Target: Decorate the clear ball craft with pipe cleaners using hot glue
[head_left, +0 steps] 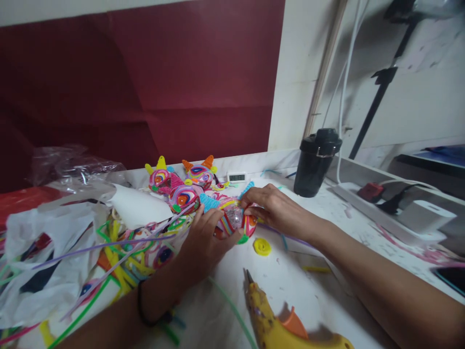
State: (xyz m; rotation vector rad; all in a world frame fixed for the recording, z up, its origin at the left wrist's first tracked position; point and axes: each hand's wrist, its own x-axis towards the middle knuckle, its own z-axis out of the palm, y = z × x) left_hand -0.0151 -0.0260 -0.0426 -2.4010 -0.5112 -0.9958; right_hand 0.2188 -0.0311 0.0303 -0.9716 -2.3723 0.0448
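Note:
Both hands grip a small round craft piece [235, 219], a clear ball wrapped in coloured pipe-cleaner coils. My left hand [203, 241] cups it from the left and below, fingers curled round it. From the right, my right hand [271, 206] pinches its top edge with bent fingers. A yellow coiled disc [262, 246] lies on the white table [290, 286] just right of the piece. A yellow glue gun [276, 325] with an orange trigger lies near the front edge, nozzle pointing toward the hands.
Finished coiled figures with horns [181, 186] stand behind the hands. Loose pipe cleaners [119, 252] and plastic bags [39, 252] crowd the left. A black lidded cup [315, 161], a small digital timer [237, 177] and a power strip [374, 194] sit at the back right.

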